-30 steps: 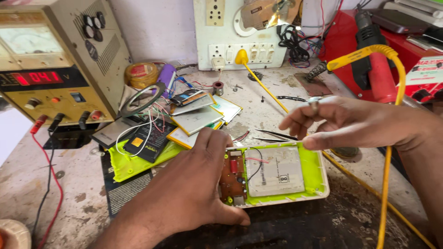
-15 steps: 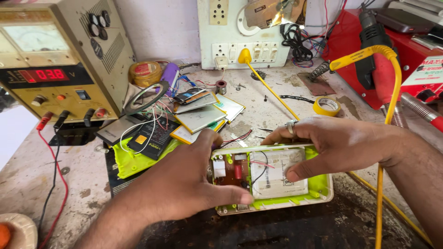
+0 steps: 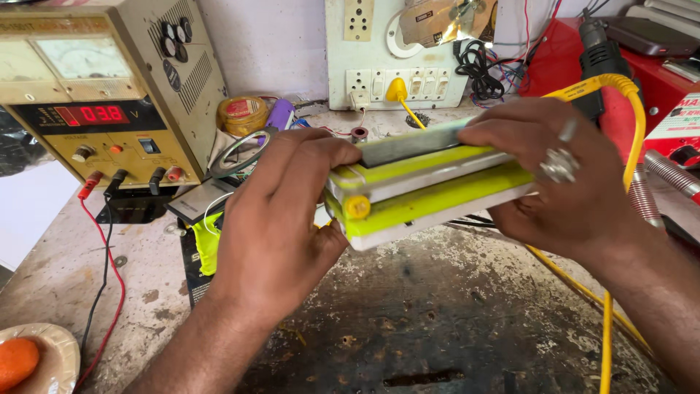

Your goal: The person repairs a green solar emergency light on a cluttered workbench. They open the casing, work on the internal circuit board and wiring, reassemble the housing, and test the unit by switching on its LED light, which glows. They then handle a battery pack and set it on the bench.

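Both hands press a green-and-white case [image 3: 430,191] shut between them, lifted off the workbench [image 3: 437,321]; the left hand [image 3: 281,211] clamps one end, the right hand [image 3: 561,179] the other; uneven squeezing could pinch inner wires or let it spring apart.

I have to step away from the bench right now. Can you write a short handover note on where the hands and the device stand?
Left hand grips the left end of the yellow-green and white device; right hand grips its right end. The device is lifted off the worn bench, edge toward the camera, both shell halves pressed together. Done: halves brought together. Left: whether they are fully latched cannot be told. Power supply sits at left, display lit.
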